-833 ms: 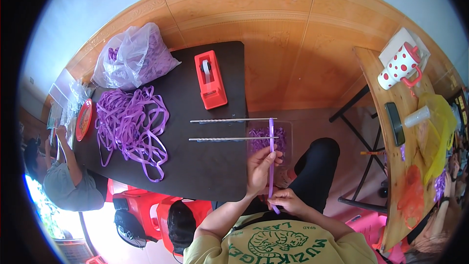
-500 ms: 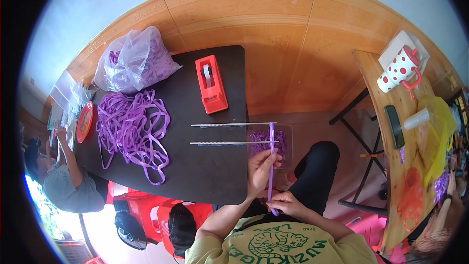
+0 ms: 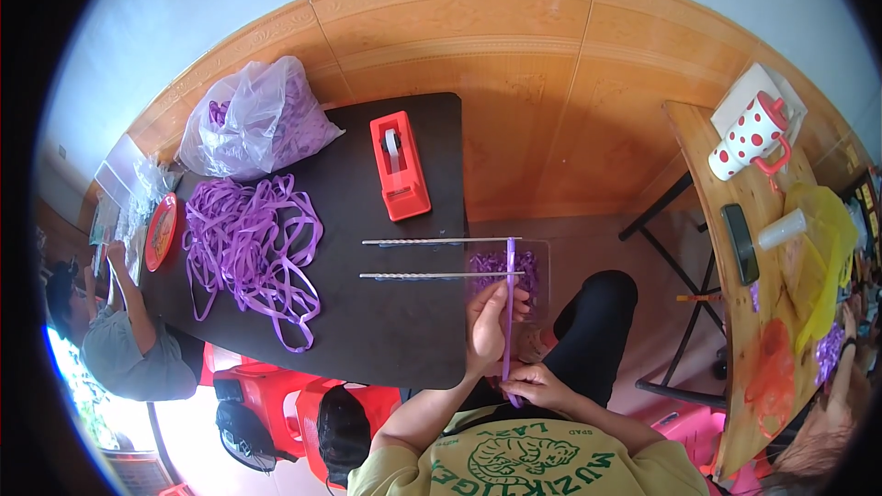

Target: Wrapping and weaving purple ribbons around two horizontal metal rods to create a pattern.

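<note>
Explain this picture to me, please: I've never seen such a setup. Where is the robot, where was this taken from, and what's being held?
There is no robot here, just a person working with bare hands. The camera is one of two worn on the person's head, looking down. Its very wide lens makes straight edges look curved.

The left hand pinches a narrow purple strip, and the right hand holds it near its lower end. Higher up, the strip crosses two metal rods near their tips, which jut past the edge of the black table. Whether it is looped around them, I can't tell.

On the table are a red tape dispenser, a loose pile of purple ribbon and a whitish plastic bag with more purple inside.
</note>
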